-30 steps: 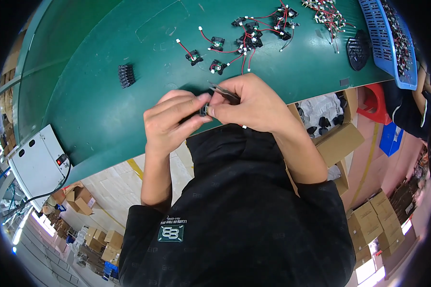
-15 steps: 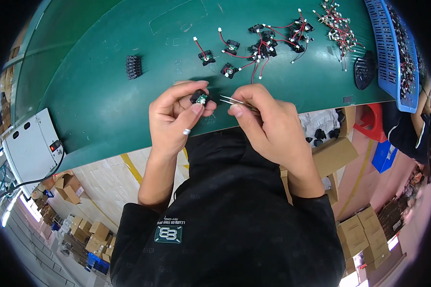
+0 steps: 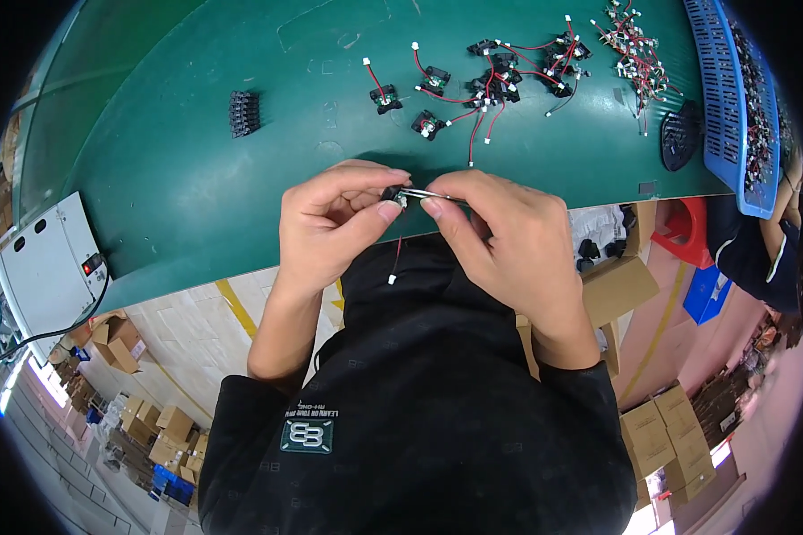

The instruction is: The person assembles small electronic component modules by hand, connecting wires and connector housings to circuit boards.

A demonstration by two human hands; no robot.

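Observation:
Between the thumb and fingers of my left hand is a small black plastic housing with a green circuit board in it. My right hand pinches metal tweezers, whose tips meet the housing; what exactly they touch is too small to tell. Below the housing hangs a thin red-and-black cable ending in a white plug. Beyond my hands, similar housings with boards and wires lie singly and in a loose cluster.
A stack of black parts sits left on the green table. Loose cables lie far right, beside a black tray-like piece and a blue basket of parts. A white box stands at the left edge.
My right hand has brought the tweezers left onto the housing, which has turned in my left hand. The cable with its white plug now shows hanging below it.

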